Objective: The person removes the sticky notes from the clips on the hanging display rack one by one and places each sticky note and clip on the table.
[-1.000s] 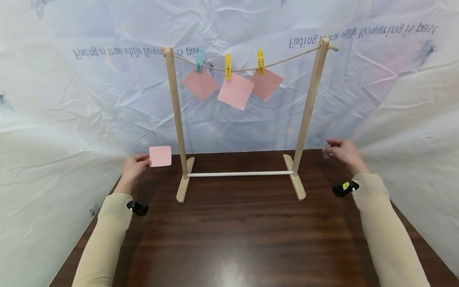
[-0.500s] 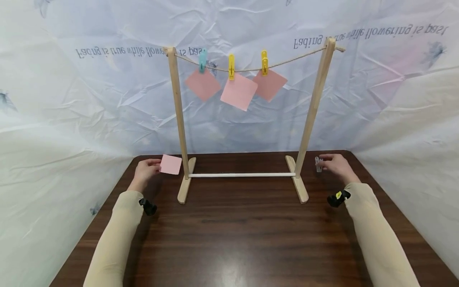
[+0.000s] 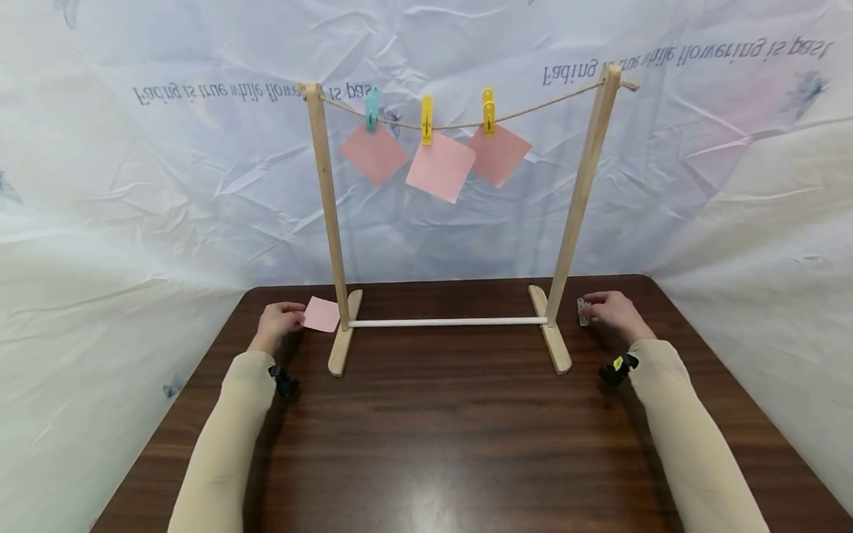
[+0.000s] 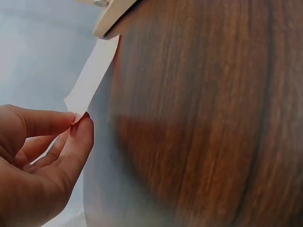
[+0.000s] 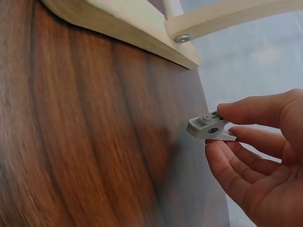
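The left hand pinches a pink paper square, thumb and fingertip almost meeting, just left of the wooden stand; the left wrist view alone shows it bowed. The backdrop reads "Fading is true while flowering is past". At right, the right hand, fingers slightly parted, pinches a grey clip, its dark hole plainest up close.
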Motion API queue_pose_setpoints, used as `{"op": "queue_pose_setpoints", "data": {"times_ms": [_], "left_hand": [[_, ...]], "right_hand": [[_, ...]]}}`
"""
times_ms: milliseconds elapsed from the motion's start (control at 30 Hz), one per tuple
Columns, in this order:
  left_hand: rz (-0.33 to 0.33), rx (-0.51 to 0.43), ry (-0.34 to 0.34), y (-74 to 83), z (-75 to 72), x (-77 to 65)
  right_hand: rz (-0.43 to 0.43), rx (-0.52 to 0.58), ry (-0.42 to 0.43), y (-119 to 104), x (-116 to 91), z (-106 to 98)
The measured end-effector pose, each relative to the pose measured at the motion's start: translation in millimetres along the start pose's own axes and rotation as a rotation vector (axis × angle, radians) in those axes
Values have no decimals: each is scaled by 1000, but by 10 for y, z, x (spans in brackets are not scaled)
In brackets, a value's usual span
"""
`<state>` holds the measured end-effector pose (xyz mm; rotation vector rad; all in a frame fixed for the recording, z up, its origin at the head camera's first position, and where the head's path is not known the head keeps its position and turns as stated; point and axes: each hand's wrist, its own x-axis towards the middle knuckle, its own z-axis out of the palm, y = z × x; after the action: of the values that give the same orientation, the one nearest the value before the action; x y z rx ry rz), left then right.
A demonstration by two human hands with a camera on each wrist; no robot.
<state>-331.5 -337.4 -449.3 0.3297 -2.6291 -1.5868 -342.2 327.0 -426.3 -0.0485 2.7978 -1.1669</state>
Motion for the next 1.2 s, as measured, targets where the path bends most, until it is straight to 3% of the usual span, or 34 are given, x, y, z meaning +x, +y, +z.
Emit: {"op": "queue_pose_setpoints", "data": {"times_ms": [667,1200], "left_hand": [[-67,-37,-30,-52,128,-26],[-119,-75,-42,-84,106,128]], "right_hand": [[7,82,-41,-68,65,265],[3,75,-27,-62,108,292]]}}
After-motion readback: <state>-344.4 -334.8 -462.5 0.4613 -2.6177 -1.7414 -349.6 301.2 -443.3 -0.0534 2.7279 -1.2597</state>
